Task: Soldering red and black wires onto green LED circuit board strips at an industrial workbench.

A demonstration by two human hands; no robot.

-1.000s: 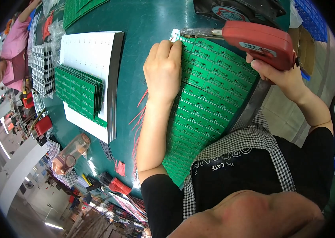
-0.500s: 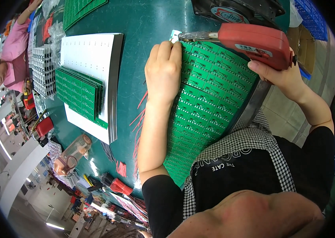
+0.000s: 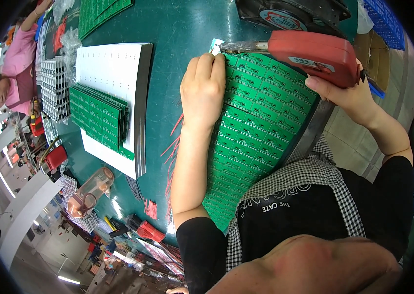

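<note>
My right hand (image 3: 341, 93) is closed round a red soldering gun (image 3: 312, 56), held level with its metal tip pointing left. The tip touches or hovers just over a small white-and-blue piece (image 3: 216, 46) beyond the far left corner of the green circuit board panels (image 3: 251, 117). Right beside that piece, my left hand (image 3: 204, 90) rests with bent, closed fingers. Its back covers the fingertips, so whatever they pinch is hidden. Several thin red wires (image 3: 171, 147) come out from under my left forearm. The panels lie in overlapping rows down toward my apron.
Left of my arm, a stack of white sheets (image 3: 141, 108) carries more green boards (image 3: 94, 115). A black fan (image 3: 290, 19) stands at the far edge. A clear bottle (image 3: 92, 191) lies at lower left, near bundled red wires (image 3: 150, 231). Another person (image 3: 18, 68) sits at far left.
</note>
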